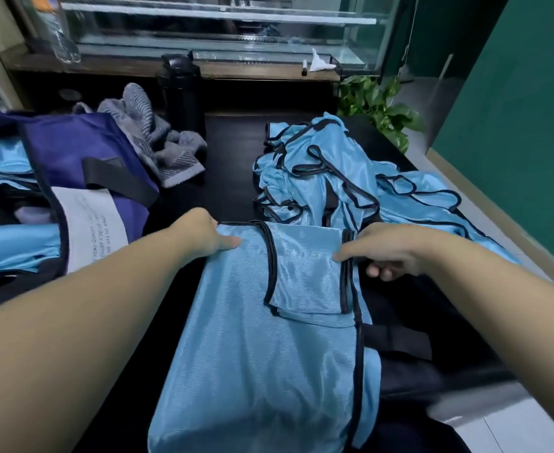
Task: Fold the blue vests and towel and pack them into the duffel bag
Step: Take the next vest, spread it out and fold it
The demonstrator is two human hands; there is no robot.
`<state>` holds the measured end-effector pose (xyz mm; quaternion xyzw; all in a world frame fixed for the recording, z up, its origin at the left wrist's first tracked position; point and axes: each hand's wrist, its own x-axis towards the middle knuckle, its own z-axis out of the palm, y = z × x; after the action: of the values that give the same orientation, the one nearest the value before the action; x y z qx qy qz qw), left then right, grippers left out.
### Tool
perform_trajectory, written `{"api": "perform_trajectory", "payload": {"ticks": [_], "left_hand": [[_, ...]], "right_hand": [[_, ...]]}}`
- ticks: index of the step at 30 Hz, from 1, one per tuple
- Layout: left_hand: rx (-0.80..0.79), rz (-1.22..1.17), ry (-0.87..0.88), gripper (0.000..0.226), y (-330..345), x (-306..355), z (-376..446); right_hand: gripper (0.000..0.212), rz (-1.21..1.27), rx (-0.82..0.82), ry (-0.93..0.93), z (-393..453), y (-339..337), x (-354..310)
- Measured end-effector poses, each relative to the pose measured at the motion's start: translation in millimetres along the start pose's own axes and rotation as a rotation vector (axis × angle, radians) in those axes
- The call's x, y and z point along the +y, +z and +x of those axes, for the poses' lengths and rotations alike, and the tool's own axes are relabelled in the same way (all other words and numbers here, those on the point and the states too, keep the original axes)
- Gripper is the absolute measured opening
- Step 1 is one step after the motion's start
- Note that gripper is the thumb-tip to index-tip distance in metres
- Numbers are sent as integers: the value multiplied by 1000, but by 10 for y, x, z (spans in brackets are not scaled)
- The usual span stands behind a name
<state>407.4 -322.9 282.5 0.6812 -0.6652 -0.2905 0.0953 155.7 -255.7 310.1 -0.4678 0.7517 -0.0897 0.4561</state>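
Observation:
A light blue vest (262,348) with black trim lies flat on the dark table in front of me, folded lengthwise. My left hand (203,235) grips its top left corner, thumb on top of the cloth. My right hand (390,250) pinches the top right edge by the black trim. A heap of several unfolded blue vests (341,171) lies behind. The grey striped towel (158,138) is crumpled at the back left. The purple duffel bag (82,152) stands open at left, with folded blue vests (10,246) inside.
A black bottle (181,93) stands behind the towel. A green plant (380,106) sits at the table's far right corner. A glass tank (223,24) on a wooden shelf runs along the back. A green wall (524,125) closes the right side.

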Motion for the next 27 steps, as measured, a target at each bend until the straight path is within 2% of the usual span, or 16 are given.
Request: {"api": "perform_trajectory", "payload": {"ticks": [2,4,7,10,12,13,16,17,18,21,24,27], "left_hand": [[-71,236,-10,41,-93,65,-6],[-116,231,-34,37,-124,86,-22],[-87,-183,-101,34,-114,59,-9],[147,-633,-28,31,-198,67,51],[283,-751,112,31,-274,62,55],[325,-765,163,30,-303,43,43],[362,-777,202,28,-347,-45,-91],[361,-764,223,26,-352,-86,-168],[367,-691,261,24,-363,-146,-256],[357,-304,424,33,-405,-342,-639],[275,-13,593,45,-394,-487,-1075],[163,152,650,44,-294,-650,-1302]], "right_hand": [[25,-14,-29,-1,-3,-23,18],[25,16,-46,3,-16,-34,24],[20,123,-26,-19,-16,-45,-21],[16,331,178,-213,-9,-62,-148],[29,271,351,-396,-24,-64,-218],[29,201,405,-472,-56,-49,-240],[10,37,486,-642,-174,-5,-214],[4,12,503,-686,-207,12,-182],[9,-19,522,-722,-257,41,-145],[20,-85,557,-862,-406,153,21],[35,-193,517,-995,-592,282,221],[34,-332,454,-1037,-712,398,420]]}}
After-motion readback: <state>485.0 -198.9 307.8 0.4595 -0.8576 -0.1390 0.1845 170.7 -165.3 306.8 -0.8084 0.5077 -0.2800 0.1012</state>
